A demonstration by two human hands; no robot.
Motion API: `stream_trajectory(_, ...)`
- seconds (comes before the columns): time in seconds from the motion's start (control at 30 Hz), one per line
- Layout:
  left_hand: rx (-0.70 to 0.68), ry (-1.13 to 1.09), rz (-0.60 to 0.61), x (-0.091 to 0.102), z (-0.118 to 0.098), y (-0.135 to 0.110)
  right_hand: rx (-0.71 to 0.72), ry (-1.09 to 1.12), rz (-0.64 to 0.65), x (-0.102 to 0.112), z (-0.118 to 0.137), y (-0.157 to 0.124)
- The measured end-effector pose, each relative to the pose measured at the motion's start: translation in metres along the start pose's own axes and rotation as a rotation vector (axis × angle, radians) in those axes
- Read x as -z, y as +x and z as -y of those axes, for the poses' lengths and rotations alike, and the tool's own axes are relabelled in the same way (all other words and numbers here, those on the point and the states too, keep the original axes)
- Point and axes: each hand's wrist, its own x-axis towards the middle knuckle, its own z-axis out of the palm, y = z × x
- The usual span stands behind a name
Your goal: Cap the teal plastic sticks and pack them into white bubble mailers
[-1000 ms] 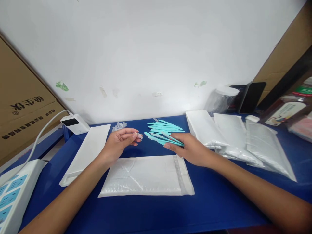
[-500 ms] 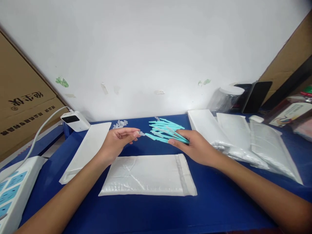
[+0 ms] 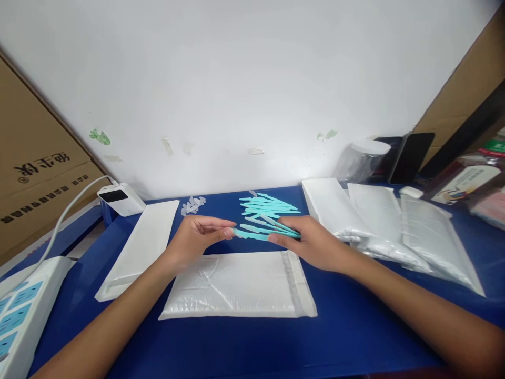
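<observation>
My right hand [image 3: 317,243] is closed around several turquoise eyebrow razors [image 3: 254,236], their blade ends fanned toward the left. With thumb and fingers, my left hand [image 3: 193,239] pinches a small clear blade cap [image 3: 236,232] at the tip of the lowest razor; the fingers hide most of the cap. Behind the hands lies a loose pile of turquoise eyebrow razors [image 3: 268,204]. A small heap of clear blade caps [image 3: 194,204] rests on the blue table [image 3: 221,342], beyond my left hand. Below both hands lies a flat white padded mailer [image 3: 236,287].
Another white mailer [image 3: 140,245] is at left, by a white power bank [image 3: 122,199] with a cable and a power strip [image 3: 23,310]. Several white packets [image 3: 374,210] overlap at right. Behind them stand a clear jar [image 3: 365,160], a phone [image 3: 412,158] and a bottle [image 3: 461,176].
The clear cap, held apart from the razor's tip before, now meets it. My left hand has shifted slightly right and down, and the razors in my right hand have spread and dipped a little.
</observation>
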Motion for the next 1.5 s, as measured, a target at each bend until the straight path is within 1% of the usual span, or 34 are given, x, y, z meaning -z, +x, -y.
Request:
stream_trajectory(0.2, 0.02, -0.081, 0.028, -0.011, -0.004, -0.004, -0.014, 0.048, 0.028, -0.008, -0.001, 0.002)
stream_trajectory(0.33, 0.031, -0.064, 0.036, -0.017, -0.005, -0.007, -0.013, 0.067, 0.059, -0.011, -0.001, -0.001)
stream_trajectory(0.47, -0.009, 0.064, 0.077, -0.025, -0.008, -0.013, 0.01, -0.025, 0.168, -0.014, 0.006, -0.006)
stream_trajectory(0.53, -0.083, 0.18, 0.059, -0.025, -0.009, -0.014, 0.047, -0.11, 0.176, -0.014, 0.01, -0.004)
stream_trajectory(0.57, -0.137, 0.26, 0.036, -0.023, -0.008, -0.014, 0.058, -0.159, 0.155, -0.013, 0.011, -0.002)
stream_trajectory(0.63, -0.257, 0.476, -0.024, -0.012, -0.006, -0.01, 0.05, -0.259, 0.08, -0.007, 0.01, 0.006)
stream_trajectory(0.67, -0.314, 0.601, -0.068, -0.003, -0.003, -0.006, 0.029, -0.311, 0.03, -0.003, 0.008, 0.011)
stream_trajectory(0.73, -0.383, 0.857, -0.175, 0.02, 0.003, 0.002, -0.049, -0.435, -0.061, 0.006, 0.0, 0.021)
stream_trajectory(0.8, -0.394, 1.102, -0.267, 0.047, 0.011, 0.01, -0.153, -0.584, -0.095, 0.013, -0.012, 0.03)
stream_trajectory(0.87, -0.325, 1.293, -0.293, 0.072, 0.02, 0.017, -0.217, -0.672, -0.069, 0.016, -0.023, 0.036)
stream_trajectory(0.9, -0.284, 1.342, -0.302, 0.082, 0.024, 0.02, -0.23, -0.686, -0.049, 0.016, -0.028, 0.037)
stream_trajectory(0.97, -0.251, 1.355, -0.311, 0.096, 0.03, 0.023, -0.227, -0.677, -0.018, 0.013, -0.033, 0.036)
stream_trajectory(1.03, -0.252, 1.335, -0.304, 0.1, 0.033, 0.023, -0.213, -0.663, 0.011, 0.011, -0.035, 0.034)
stream_trajectory(1.1, -0.282, 1.307, -0.293, 0.097, 0.032, 0.022, -0.185, -0.641, 0.047, 0.011, -0.033, 0.031)
stream_trajectory(1.17, -0.334, 1.266, -0.282, 0.087, 0.03, 0.022, -0.155, -0.616, 0.079, 0.013, -0.03, 0.027)
stream_trajectory(1.23, -0.397, 1.213, -0.253, 0.073, 0.026, 0.025, -0.138, -0.59, 0.09, 0.017, -0.027, 0.025)
stream_trajectory(1.3, -0.461, 1.166, -0.198, 0.056, 0.021, 0.034, -0.133, -0.564, 0.073, 0.022, -0.025, 0.023)
stream_trajectory(1.37, -0.52, 1.14, -0.123, 0.037, 0.016, 0.051, -0.13, -0.509, -0.006, 0.027, -0.023, 0.022)
stream_trajectory(1.47, -0.597, 1.128, 0.006, 0.01, 0.009, 0.088, -0.122, -0.41, -0.181, 0.032, -0.022, 0.018)
stream_trajectory(1.5, -0.609, 1.127, 0.037, 0.003, 0.008, 0.101, -0.121, -0.39, -0.222, 0.033, -0.022, 0.017)
